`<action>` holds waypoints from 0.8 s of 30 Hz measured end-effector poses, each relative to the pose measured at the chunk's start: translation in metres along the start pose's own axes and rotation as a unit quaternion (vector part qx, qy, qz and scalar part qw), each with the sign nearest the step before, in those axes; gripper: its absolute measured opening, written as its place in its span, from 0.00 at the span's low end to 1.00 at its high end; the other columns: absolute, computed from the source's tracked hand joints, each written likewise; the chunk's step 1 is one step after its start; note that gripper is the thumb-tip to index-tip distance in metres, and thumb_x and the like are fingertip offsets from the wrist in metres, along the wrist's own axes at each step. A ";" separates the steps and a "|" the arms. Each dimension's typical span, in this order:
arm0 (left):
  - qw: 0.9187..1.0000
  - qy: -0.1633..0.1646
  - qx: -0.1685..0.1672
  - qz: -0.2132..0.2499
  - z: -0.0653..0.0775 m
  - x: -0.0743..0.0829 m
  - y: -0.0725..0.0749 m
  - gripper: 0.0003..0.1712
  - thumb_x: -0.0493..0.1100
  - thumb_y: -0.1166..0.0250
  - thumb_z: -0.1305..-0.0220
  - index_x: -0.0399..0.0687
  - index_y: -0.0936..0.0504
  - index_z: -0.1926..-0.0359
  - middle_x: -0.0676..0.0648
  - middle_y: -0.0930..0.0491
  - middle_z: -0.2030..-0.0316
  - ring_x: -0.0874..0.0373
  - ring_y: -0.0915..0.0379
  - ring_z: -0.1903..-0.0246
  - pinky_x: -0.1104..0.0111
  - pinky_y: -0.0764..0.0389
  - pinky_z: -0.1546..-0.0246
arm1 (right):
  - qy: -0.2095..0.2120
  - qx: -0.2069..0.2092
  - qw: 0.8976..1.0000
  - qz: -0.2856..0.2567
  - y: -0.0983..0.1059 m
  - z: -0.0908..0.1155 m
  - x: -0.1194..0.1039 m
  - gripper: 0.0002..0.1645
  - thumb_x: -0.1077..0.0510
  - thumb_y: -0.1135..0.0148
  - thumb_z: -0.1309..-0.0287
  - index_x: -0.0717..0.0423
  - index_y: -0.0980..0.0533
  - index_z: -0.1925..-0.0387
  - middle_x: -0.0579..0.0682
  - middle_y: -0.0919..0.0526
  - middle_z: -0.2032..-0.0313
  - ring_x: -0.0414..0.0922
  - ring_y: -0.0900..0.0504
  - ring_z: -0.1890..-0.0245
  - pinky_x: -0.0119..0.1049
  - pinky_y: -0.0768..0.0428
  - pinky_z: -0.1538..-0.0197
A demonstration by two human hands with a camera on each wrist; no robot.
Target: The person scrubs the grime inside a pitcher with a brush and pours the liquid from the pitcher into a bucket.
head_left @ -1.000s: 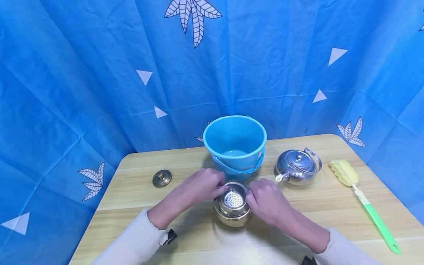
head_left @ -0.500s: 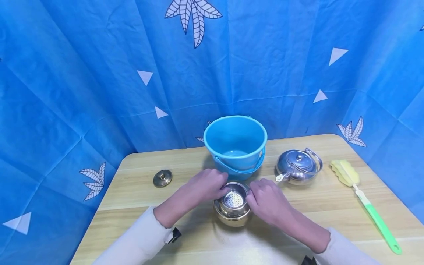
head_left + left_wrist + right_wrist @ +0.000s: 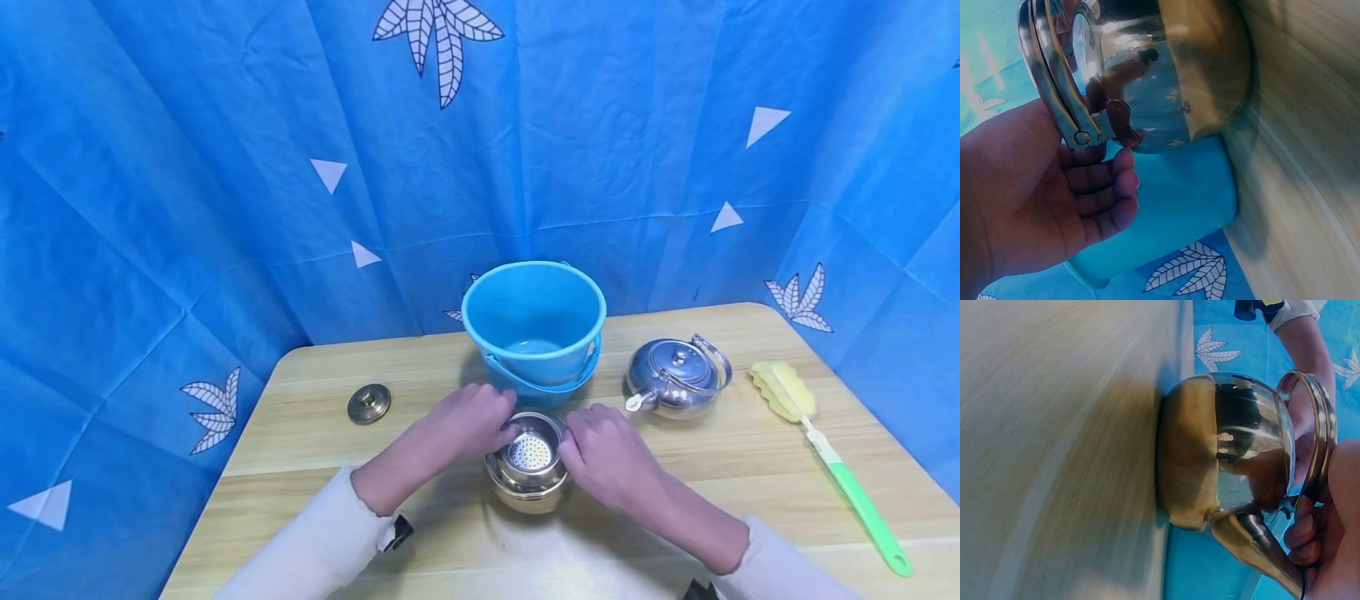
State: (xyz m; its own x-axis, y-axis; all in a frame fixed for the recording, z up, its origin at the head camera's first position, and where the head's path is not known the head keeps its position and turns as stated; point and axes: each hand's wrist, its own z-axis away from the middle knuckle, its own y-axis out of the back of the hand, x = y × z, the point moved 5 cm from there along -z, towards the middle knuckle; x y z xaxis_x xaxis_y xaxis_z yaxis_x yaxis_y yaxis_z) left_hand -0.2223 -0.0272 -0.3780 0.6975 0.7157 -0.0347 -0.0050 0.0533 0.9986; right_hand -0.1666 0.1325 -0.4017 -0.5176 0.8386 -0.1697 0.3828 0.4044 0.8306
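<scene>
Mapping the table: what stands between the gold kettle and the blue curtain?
The blue bucket, directly behind the gold kettle; the head view shows it.

The left hand (image 3: 474, 419) and right hand (image 3: 611, 454) partly hide the round gold metal teapot (image 3: 527, 499). The left wrist view crops it.

Wood-grained table (image 3: 273, 467); bears one small lid (image 3: 368, 403), one blue bucket (image 3: 534, 304), one silver kettle (image 3: 671, 379), one gold kettle (image 3: 527, 495), one green-handled brush (image 3: 851, 490).

A gold pot (image 3: 527, 498) — left hand (image 3: 476, 418) and right hand (image 3: 609, 452) gripping it — stands before a blue bucket (image 3: 534, 310).
</scene>
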 end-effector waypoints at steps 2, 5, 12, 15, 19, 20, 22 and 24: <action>1.000 0.001 0.000 -0.002 0.000 0.000 0.000 0.15 0.54 0.37 0.35 0.46 0.21 0.66 0.55 0.30 0.82 0.66 0.34 0.85 0.78 0.33 0.85 | 0.000 0.000 1.000 -0.001 0.000 0.000 0.000 0.19 0.56 0.46 0.43 0.41 0.40 0.86 0.35 0.40 0.84 0.37 0.41 0.80 0.30 0.36 0.70; 1.000 0.000 0.000 -0.002 0.001 -0.001 0.000 0.15 0.53 0.38 0.35 0.46 0.22 0.67 0.54 0.30 0.83 0.65 0.34 0.85 0.78 0.33 0.86 | 0.001 0.001 1.000 -0.002 0.000 0.000 0.000 0.19 0.56 0.47 0.43 0.41 0.41 0.86 0.35 0.41 0.84 0.36 0.42 0.80 0.29 0.37 0.70; 0.999 0.004 -0.015 0.035 0.002 -0.003 0.002 0.13 0.50 0.39 0.34 0.47 0.23 0.70 0.54 0.30 0.82 0.65 0.35 0.85 0.78 0.32 0.85 | -0.002 -0.002 1.000 -0.006 0.001 0.000 0.000 0.19 0.56 0.47 0.43 0.41 0.41 0.86 0.35 0.41 0.84 0.36 0.42 0.80 0.29 0.37 0.70; 0.999 0.006 -0.022 0.049 0.002 -0.004 0.002 0.13 0.50 0.39 0.34 0.46 0.22 0.70 0.54 0.30 0.83 0.65 0.35 0.85 0.78 0.32 0.86 | -0.004 -0.004 1.000 -0.005 0.001 0.000 0.000 0.19 0.56 0.47 0.43 0.41 0.40 0.86 0.35 0.41 0.84 0.36 0.42 0.80 0.29 0.37 0.70; 0.998 0.005 -0.028 0.060 0.003 -0.003 0.004 0.12 0.49 0.39 0.34 0.46 0.22 0.70 0.53 0.29 0.83 0.65 0.35 0.85 0.78 0.32 0.86 | -0.008 -0.009 1.000 -0.005 0.000 0.000 -0.001 0.20 0.56 0.46 0.43 0.40 0.40 0.86 0.35 0.41 0.84 0.36 0.42 0.80 0.29 0.36 0.70; 0.998 0.005 -0.029 0.064 0.003 -0.003 0.004 0.12 0.48 0.39 0.34 0.46 0.22 0.70 0.53 0.29 0.83 0.65 0.35 0.85 0.78 0.31 0.86 | -0.009 -0.010 1.000 -0.005 0.000 0.000 -0.001 0.20 0.56 0.46 0.43 0.40 0.40 0.86 0.35 0.40 0.84 0.36 0.42 0.80 0.29 0.36 0.69; 0.997 0.006 -0.031 0.070 0.003 -0.003 0.004 0.11 0.47 0.39 0.35 0.47 0.22 0.71 0.53 0.29 0.83 0.66 0.35 0.86 0.78 0.32 0.86 | -0.010 -0.011 1.000 -0.005 0.001 -0.001 -0.001 0.20 0.56 0.45 0.43 0.40 0.40 0.86 0.35 0.40 0.84 0.36 0.42 0.80 0.29 0.36 0.69; 0.997 0.007 -0.031 0.073 0.004 -0.003 0.004 0.10 0.46 0.39 0.36 0.47 0.23 0.72 0.53 0.29 0.83 0.66 0.36 0.86 0.77 0.32 0.86 | -0.011 -0.010 1.000 -0.006 0.001 -0.001 -0.001 0.20 0.57 0.45 0.44 0.40 0.40 0.86 0.35 0.40 0.84 0.36 0.42 0.80 0.29 0.36 0.70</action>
State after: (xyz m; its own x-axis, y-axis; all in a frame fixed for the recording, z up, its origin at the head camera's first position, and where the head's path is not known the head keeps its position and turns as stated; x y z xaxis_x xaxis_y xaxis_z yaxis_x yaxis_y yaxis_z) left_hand -0.2218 -0.0316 -0.3735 0.6764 0.7283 0.1098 -0.1508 -0.0090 0.9885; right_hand -0.1664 0.1316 -0.4006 -0.5059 0.8411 -0.1913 0.3610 0.4079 0.8386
